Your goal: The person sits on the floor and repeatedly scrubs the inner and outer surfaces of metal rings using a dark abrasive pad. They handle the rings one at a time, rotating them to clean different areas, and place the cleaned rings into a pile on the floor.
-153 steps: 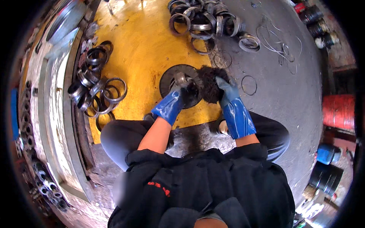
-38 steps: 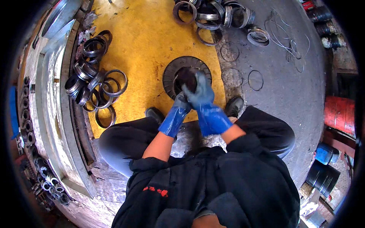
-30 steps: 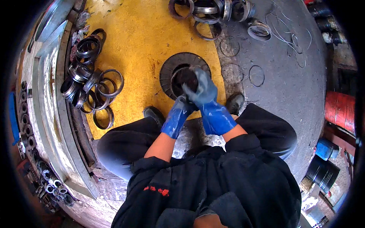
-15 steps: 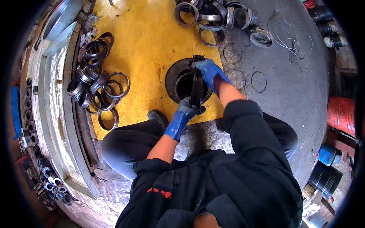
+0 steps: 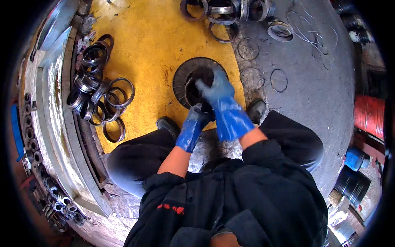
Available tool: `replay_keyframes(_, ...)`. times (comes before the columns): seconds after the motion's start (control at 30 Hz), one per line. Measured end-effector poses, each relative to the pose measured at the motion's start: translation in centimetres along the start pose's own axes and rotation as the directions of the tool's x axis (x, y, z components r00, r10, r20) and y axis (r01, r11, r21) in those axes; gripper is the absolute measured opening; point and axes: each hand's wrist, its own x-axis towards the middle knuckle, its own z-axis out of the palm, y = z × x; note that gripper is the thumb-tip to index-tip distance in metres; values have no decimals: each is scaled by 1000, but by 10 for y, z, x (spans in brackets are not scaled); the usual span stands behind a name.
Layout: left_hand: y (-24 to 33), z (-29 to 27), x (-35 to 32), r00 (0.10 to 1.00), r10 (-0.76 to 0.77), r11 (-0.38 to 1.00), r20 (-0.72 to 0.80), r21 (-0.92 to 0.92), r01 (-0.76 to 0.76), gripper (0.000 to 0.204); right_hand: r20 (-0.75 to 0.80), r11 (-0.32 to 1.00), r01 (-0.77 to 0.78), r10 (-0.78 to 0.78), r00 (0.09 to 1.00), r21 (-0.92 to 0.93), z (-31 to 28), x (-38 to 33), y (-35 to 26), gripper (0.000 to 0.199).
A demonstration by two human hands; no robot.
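Observation:
A dark round disc (image 5: 183,78) with a ribbed rim lies flat on the yellow-painted floor (image 5: 152,45) in front of my knees. My right hand (image 5: 216,88), in a blue glove, presses on the disc's dark centre with its fingers bent; what lies under them is hidden. My left hand (image 5: 196,117), also in a blue glove, is closed at the disc's near edge, just below the right hand. Both forearms reach forward between my bent legs.
A heap of metal rings (image 5: 96,88) lies at my left, with a single ring (image 5: 113,129) nearer. More rings (image 5: 222,14) lie at the far side. A steel rail (image 5: 57,123) runs along the left. A red drum (image 5: 370,119) and a blue can (image 5: 356,158) stand on the right.
My right hand has come back from the disc's far rim to its centre. My left hand stays at the near edge.

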Motion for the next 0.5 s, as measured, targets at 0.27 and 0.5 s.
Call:
replay_keyframes(0.27,48,17,-16,999,5,997,-39,76,-2,23,474,965,-227,141,869,130,-7,106,101,23)
replay_keyframes(0.5,26,3,-4,980,183,982,-79,-21,-185,33,126,995,-89,82,989,44,-10,58,29,22)
